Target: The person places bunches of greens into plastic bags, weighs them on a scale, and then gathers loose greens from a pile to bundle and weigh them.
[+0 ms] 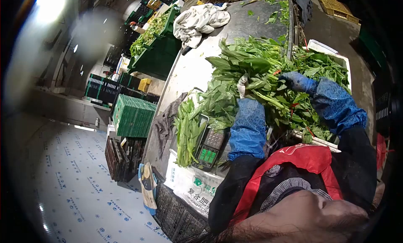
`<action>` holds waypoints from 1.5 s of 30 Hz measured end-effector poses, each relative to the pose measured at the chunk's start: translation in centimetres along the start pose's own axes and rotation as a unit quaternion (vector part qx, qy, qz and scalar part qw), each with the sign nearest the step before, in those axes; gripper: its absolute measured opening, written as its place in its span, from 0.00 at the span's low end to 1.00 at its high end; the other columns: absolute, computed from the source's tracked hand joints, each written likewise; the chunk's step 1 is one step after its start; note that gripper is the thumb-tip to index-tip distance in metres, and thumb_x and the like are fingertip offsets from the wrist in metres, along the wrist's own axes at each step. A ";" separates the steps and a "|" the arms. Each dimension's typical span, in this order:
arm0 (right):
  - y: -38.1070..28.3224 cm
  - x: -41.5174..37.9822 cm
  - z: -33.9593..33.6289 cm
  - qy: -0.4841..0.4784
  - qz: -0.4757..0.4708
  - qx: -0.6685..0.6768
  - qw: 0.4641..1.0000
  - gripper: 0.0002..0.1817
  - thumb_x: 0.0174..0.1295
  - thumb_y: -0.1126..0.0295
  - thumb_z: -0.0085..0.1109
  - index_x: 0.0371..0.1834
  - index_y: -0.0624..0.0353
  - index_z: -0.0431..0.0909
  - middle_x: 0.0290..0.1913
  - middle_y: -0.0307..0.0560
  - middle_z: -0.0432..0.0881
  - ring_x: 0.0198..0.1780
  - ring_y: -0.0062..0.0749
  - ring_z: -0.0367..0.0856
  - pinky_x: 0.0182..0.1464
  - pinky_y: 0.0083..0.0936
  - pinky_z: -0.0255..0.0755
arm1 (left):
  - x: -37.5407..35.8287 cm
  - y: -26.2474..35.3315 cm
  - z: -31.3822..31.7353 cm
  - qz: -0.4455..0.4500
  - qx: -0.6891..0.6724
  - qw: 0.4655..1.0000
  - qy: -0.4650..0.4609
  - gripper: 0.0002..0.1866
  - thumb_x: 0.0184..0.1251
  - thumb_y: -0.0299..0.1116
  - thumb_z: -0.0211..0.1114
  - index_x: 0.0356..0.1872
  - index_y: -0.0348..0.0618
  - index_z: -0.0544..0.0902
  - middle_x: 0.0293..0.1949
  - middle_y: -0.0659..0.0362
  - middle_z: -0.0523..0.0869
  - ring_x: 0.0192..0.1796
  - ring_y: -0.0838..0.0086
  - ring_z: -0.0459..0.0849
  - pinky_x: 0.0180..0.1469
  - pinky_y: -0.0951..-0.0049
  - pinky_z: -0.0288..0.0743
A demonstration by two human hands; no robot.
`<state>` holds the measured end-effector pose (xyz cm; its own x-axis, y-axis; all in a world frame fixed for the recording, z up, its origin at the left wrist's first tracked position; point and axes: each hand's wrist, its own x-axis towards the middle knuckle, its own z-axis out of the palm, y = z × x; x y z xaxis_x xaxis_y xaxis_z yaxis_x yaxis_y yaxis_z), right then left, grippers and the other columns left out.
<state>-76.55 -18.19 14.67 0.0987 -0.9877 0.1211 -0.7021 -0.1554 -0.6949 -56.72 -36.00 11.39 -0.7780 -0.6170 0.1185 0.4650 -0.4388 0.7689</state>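
Note:
My left hand [242, 86], in a pale, striped covering below a blue sleeve cover, is closed on a bunch of leafy greens [252, 64] above the pile. Most of its fingers are hidden by leaves. My right hand [299, 82], in a dark blue glove, curls at the stem side of the same greens, close to a red tie [277, 72]. Its fingertips are partly covered by stems. More leafy greens [218, 102] lie to the left of my left hand. A bunch with pale stems [187, 136] rests beside a scale [208, 148] with a lit green display.
A white box [346, 66] of greens with red ties stands at the right. On the table's far end lies a white cloth [201, 22]. A dark rag [166, 127] hangs at the left edge. Green crates [132, 115] and a green bin [155, 54] stand beyond.

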 end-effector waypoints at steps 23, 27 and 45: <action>4.2 0.8 6.4 0.221 0.124 0.142 0.957 0.22 0.50 0.61 0.63 0.45 0.61 0.74 0.38 0.51 0.79 0.38 0.36 0.77 0.42 0.29 0.72 | 0.0 1.1 2.7 -0.005 -0.149 0.989 -0.019 0.20 0.58 0.38 0.57 0.49 0.36 0.73 0.40 0.49 0.81 0.38 0.59 0.82 0.43 0.55 0.78; 11.2 -3.8 7.1 0.183 0.194 -0.103 0.958 0.15 0.49 0.60 0.60 0.37 0.56 0.77 0.34 0.54 0.77 0.37 0.51 0.75 0.40 0.38 0.70 | -2.1 4.1 5.3 0.016 -0.169 0.978 0.124 0.26 0.51 0.42 0.61 0.50 0.38 0.72 0.42 0.49 0.80 0.39 0.58 0.81 0.43 0.51 0.77; 7.1 -2.7 2.2 0.109 0.150 -0.090 0.979 0.51 0.42 0.54 0.69 0.67 0.58 0.47 0.66 0.59 0.53 0.67 0.46 0.52 0.66 0.31 0.52 | -0.5 4.2 3.7 0.004 -0.294 0.953 0.071 0.18 0.59 0.41 0.56 0.45 0.39 0.76 0.37 0.54 0.81 0.35 0.64 0.80 0.42 0.59 0.76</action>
<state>-80.27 -16.68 7.80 -0.2700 -0.9584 0.0925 -0.7909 0.1660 -0.5891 -55.92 -35.09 16.95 -0.7280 -0.6856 0.0045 0.6595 -0.6985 0.2776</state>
